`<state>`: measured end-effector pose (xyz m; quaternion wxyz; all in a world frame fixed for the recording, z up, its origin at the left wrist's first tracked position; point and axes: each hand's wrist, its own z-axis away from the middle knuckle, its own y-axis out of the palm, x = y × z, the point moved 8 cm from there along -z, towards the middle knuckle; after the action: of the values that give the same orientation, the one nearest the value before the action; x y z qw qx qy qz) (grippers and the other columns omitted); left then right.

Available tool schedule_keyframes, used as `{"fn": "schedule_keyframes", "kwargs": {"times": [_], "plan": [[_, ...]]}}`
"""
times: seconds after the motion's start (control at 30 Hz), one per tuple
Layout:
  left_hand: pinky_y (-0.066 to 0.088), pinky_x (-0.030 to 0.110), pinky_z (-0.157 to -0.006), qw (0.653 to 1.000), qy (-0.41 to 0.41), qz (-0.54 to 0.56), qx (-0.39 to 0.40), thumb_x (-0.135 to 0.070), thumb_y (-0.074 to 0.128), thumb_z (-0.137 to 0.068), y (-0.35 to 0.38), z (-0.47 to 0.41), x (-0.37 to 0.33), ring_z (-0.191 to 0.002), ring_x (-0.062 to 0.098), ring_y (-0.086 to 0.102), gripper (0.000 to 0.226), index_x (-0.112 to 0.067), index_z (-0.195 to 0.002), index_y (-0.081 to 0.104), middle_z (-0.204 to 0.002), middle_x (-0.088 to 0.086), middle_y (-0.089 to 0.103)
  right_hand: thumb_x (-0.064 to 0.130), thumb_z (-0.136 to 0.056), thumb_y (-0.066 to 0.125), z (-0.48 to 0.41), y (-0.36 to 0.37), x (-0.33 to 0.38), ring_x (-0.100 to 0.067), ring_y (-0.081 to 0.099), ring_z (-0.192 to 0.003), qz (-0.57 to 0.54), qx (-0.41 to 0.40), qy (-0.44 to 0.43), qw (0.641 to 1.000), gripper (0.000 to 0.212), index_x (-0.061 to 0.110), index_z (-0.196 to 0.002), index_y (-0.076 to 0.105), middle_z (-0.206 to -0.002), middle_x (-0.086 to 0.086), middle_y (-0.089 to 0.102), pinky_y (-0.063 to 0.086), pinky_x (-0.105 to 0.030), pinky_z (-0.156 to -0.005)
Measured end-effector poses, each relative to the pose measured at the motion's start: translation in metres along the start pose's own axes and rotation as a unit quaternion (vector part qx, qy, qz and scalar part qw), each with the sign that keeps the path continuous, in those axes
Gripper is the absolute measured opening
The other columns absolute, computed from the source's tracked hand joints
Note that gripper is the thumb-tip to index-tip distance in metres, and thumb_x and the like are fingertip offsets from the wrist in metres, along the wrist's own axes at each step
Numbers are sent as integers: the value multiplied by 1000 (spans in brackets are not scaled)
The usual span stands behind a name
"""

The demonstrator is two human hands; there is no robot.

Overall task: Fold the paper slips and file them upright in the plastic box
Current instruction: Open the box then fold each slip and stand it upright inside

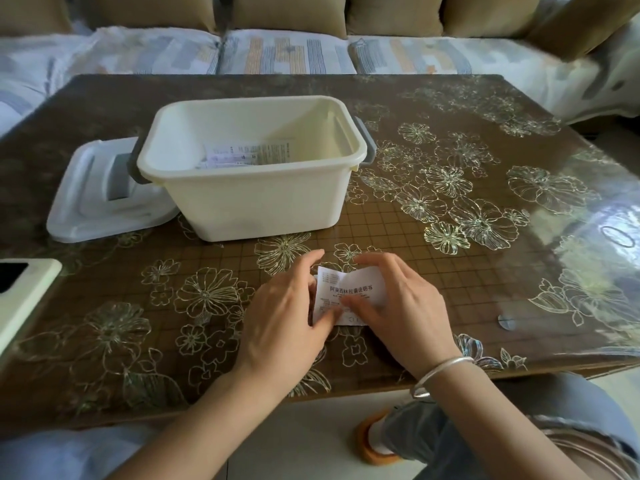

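Note:
A small white printed paper slip lies on the table's near middle, partly folded. My left hand holds its left edge between thumb and fingers. My right hand grips its right side, thumb pressing on the printed face and fingers curled over the top edge. Behind them stands the cream plastic box with grey handles, open. Several printed slips lean against its far inner wall.
The box's white lid lies flat to the box's left. A white device with a dark screen sits at the left table edge. A glossy flower-patterned cover spans the table. A sofa runs behind.

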<state>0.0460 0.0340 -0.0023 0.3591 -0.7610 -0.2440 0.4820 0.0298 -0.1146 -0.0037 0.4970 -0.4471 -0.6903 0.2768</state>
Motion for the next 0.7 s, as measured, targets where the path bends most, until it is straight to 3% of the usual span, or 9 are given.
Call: {"fn": "schedule_keyframes", "kwargs": {"times": [0.07, 0.13, 0.2, 0.3, 0.47, 0.57, 0.7], "plan": [[46, 19, -83, 1000, 15, -22, -9, -34, 78, -75, 0, 1, 0, -100, 10, 57, 72, -19, -139, 47, -121, -4, 56, 51, -77, 67, 2, -2, 3, -12, 57, -88, 58, -18, -14, 998, 45, 26, -113, 58, -105, 10, 58, 39, -18, -58], [48, 19, -83, 998, 39, -47, -20, -35, 73, -75, -1, 2, -2, -108, 12, 52, 59, -19, -129, 55, -130, 0, 49, 55, -78, 62, 3, -3, 2, -15, 53, -96, 94, -27, -19, 995, 46, 25, -113, 60, -111, 5, 56, 45, -23, -65], [51, 29, -88, 995, 69, -70, -22, -36, 68, -77, 0, 3, -5, -111, 16, 50, 39, -20, -113, 64, -122, -1, 54, 56, -78, 58, 2, -2, -2, -19, 50, -103, 98, -19, -18, 995, 46, 25, -112, 62, -118, 2, 55, 46, -30, -78], [46, 37, -90, 993, 90, -71, 0, -39, 61, -83, 4, 2, -2, -110, 16, 48, 24, -25, -101, 68, -107, -10, 61, 55, -80, 55, 1, -2, -9, -21, 48, -106, 90, 12, -22, 996, 39, 28, -107, 64, -119, 3, 56, 44, -36, -81], [35, 31, -95, 992, 106, -30, 66, -47, 51, -87, 5, -3, 9, -113, 9, 43, 31, -32, -109, 67, -114, -18, 57, 57, -77, 56, -3, -9, -20, -17, 42, -110, 71, 94, -32, 992, 44, 33, -113, 65, -119, 8, 55, 43, -34, -85], [32, 31, -99, 989, 110, -15, 98, -41, 58, -85, 5, -5, 12, -116, 7, 41, 30, -31, -112, 66, -118, -20, 55, 54, -80, 61, -18, -4, -13, -11, 38, -111, 68, 176, -30, 982, 47, 34, -122, 58, -119, 12, 51, 43, -30, -89], [34, 33, -102, 983, 133, -22, 122, -32, 59, -88, 6, -4, 14, -121, 9, 42, 28, -33, -115, 64, -122, -21, 53, 54, -81, 63, -42, 6, 1, -12, 46, -103, 96, 226, -13, 969, 44, 27, -115, 56, -108, 10, 59, 42, -26, -84]]}}
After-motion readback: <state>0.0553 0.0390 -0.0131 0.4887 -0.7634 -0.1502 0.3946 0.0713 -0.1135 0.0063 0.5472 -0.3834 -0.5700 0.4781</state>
